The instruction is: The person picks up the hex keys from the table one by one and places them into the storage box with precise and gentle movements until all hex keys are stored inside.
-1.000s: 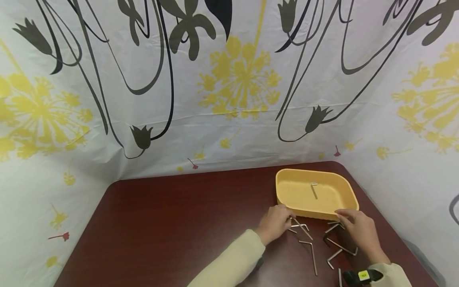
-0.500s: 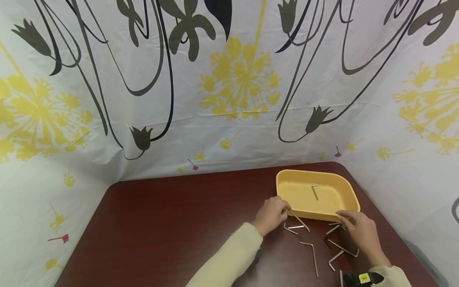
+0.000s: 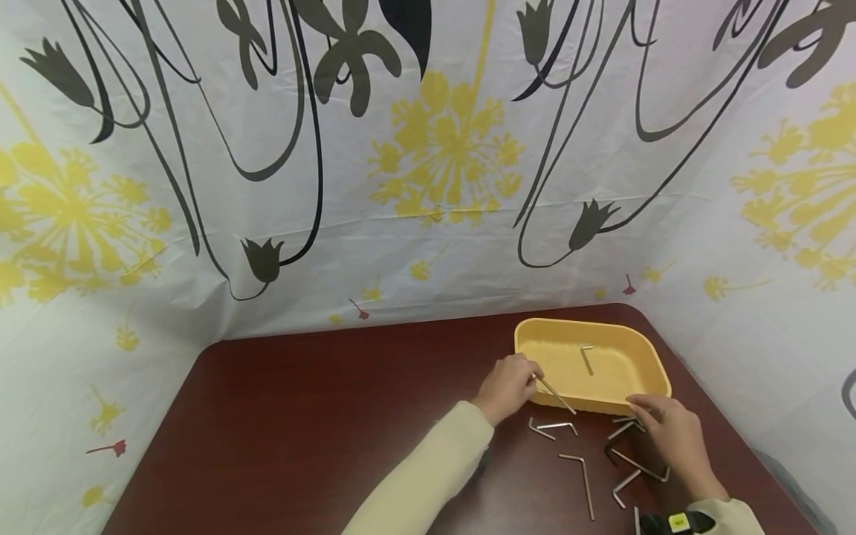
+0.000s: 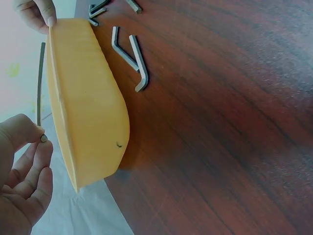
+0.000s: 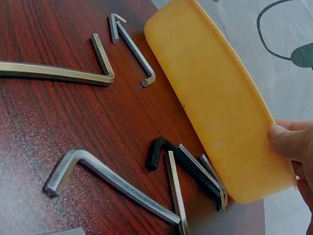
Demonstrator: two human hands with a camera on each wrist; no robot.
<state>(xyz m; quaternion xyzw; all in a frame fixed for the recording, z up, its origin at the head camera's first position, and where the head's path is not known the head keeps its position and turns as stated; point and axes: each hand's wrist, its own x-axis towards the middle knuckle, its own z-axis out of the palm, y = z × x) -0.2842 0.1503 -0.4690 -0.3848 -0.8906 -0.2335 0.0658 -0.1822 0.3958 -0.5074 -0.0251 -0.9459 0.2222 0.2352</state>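
Between thumb and fingertips, my left hand (image 3: pixel 508 388) pinches an L-shaped hex key (image 3: pixel 557 395) over the near left rim of a yellow tray (image 3: pixel 550 358). In the left wrist view that hex key (image 4: pixel 40 83) is raised alongside the tray's edge, apart from the table. My right hand (image 3: pixel 672 437) grips the tray's near right rim; the right wrist view shows its thumb (image 5: pixel 281 137) pressed on the outer wall. One small hex key (image 3: pixel 587 361) lies inside the tray. Several more lie in front, among them a long one (image 3: pixel 585 487) and a black one (image 5: pixel 190 166).
The dark red wooden table (image 3: pixel 334 416) extends to the left. A white patterned cloth (image 3: pixel 414 260) hangs behind and beside it. Loose hex keys overlap beneath and beside the right hand, near a black wrist device (image 3: pixel 669 522) with a yellow label.
My left hand has lifted the hex key up and away from the loose ones to the tray's rim. The right hand stays on the tray.
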